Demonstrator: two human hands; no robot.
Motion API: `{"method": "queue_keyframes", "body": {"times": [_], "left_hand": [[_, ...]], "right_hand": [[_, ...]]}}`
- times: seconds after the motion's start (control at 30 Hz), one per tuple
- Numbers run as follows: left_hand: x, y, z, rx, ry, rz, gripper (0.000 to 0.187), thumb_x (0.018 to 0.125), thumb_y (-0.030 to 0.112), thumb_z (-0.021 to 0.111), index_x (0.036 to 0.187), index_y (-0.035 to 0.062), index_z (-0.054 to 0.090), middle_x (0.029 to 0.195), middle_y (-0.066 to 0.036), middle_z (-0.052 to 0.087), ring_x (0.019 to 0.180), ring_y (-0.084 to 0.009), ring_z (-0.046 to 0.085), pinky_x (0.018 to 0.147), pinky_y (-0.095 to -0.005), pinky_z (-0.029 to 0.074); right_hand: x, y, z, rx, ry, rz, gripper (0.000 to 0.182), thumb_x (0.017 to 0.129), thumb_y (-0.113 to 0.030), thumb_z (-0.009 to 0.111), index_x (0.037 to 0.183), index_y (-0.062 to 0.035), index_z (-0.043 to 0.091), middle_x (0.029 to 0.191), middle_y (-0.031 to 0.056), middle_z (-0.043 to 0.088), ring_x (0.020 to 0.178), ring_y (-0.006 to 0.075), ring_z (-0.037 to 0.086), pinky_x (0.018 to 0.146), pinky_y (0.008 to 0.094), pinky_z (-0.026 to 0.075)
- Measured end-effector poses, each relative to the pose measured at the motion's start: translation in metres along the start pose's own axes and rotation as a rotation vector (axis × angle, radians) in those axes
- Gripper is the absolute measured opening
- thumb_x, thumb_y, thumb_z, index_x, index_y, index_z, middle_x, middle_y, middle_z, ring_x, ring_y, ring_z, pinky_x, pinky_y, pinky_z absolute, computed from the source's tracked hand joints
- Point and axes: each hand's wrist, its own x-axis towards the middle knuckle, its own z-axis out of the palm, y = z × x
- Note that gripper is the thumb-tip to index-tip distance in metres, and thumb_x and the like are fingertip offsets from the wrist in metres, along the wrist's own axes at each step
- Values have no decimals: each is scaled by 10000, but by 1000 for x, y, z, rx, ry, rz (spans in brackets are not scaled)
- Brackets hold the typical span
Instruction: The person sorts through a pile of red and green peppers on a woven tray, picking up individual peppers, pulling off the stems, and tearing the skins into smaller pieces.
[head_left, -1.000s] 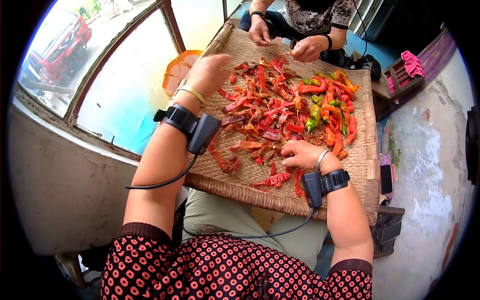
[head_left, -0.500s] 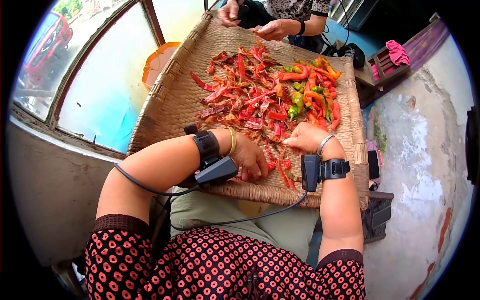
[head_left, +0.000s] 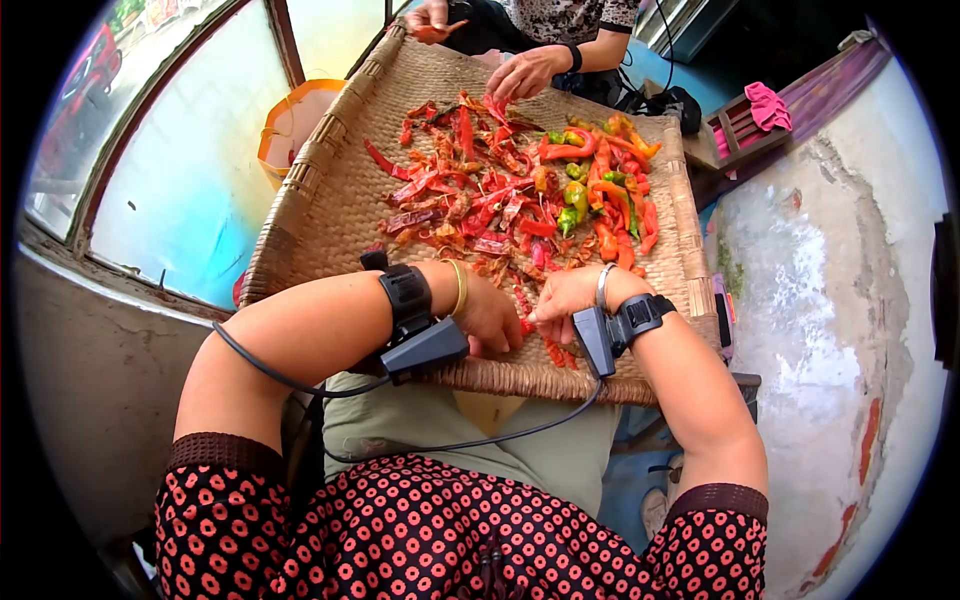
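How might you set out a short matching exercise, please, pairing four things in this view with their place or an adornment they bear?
Things:
1. Left hand
2. Right hand
3. Plump peppers
4. Cloth

Descriptions:
A. Heaped toward the right side of the woven tray
B. Lying on the slatted wooden frame
C. Gold-coloured bangle at its wrist
D. Silver-coloured bangle at its wrist

Pairs: 1-C, 2-D, 3-A, 4-B.
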Motion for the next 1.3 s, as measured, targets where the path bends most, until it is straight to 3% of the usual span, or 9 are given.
{"method": "queue_keyframes", "body": {"times": [0.3, 0.5, 0.57, 0.7, 0.77, 0.8, 0.93, 1.07, 1.3], "left_hand": [[-7, 3, -1, 106, -41, -31, 366, 824, 133, 456, 1180, 49, 461, 916, -90, 571, 693, -132, 564, 637, -277, 466], [2, -12, -3, -9, -70, -2, 299, 816, 146, 471, 1087, 24, 506, 870, -98, 572, 717, -140, 553, 668, -281, 452], [1, -8, -8, 235, -4, 115, 272, 798, 159, 489, 1029, 21, 526, 842, -108, 563, 757, -157, 539, 720, -303, 437], [-19, 3, -19, 487, 675, 260, 311, 745, 154, 566, 1034, 41, 544, 1023, -157, 535, 929, -293, 522, 813, -366, 418], [-25, 4, -24, 465, 939, 328, 336, 732, 130, 582, 1052, 37, 535, 1098, -171, 490, 972, -312, 499, 823, -372, 417], [-26, 6, -25, 453, 1037, 358, 265, 742, 116, 574, 995, 36, 565, 1018, -157, 546, 911, -279, 540, 789, -351, 434], [-27, 9, -22, 305, 705, 197, 168, 762, 150, 576, 887, 44, 615, 770, -109, 617, 746, -219, 595, 713, -318, 454], [-19, -2, -11, 418, 290, 116, 242, 776, 233, 560, 915, 40, 607, 815, -119, 618, 770, -233, 588, 698, -329, 446], [-23, -1, -21, 547, 431, 44, 271, 768, 242, 559, 961, 54, 592, 859, -123, 613, 819, -270, 572, 730, -351, 433]], "right_hand": [[4, 24, 7, 199, -250, 267, 392, 850, -336, 476, 860, 34, 606, 750, 148, 630, 610, 187, 621, 574, 287, 505], [13, 32, 8, 239, -232, 110, 367, 840, -345, 494, 945, -8, 595, 815, 124, 629, 696, 178, 623, 598, 292, 501], [10, 25, 7, 370, -98, -41, 315, 830, -308, 521, 973, -35, 586, 867, 93, 623, 754, 159, 614, 621, 275, 492], [17, 17, -4, 761, 544, -645, 248, 831, -231, 530, 979, -40, 584, 924, 53, 600, 808, 130, 581, 691, 268, 484], [9, 13, -9, 740, 785, -572, 220, 828, -231, 530, 924, -44, 594, 857, 38, 596, 753, 109, 570, 597, 233, 489], [3, 13, -11, 597, 739, -413, 218, 816, -237, 537, 882, -39, 602, 810, 39, 602, 720, 109, 576, 569, 231, 487], [-12, 16, -5, -169, 315, -52, 270, 777, -271, 559, 751, -9, 615, 680, 63, 614, 576, 133, 594, 530, 261, 488], [-1, 31, 1, -8, 62, 102, 244, 801, -242, 534, 797, -12, 617, 698, 81, 618, 582, 145, 603, 531, 268, 494], [2, 28, 3, 314, 60, -1, 313, 805, -274, 546, 983, -17, 557, 795, 119, 618, 670, 175, 625, 549, 280, 485]]}}
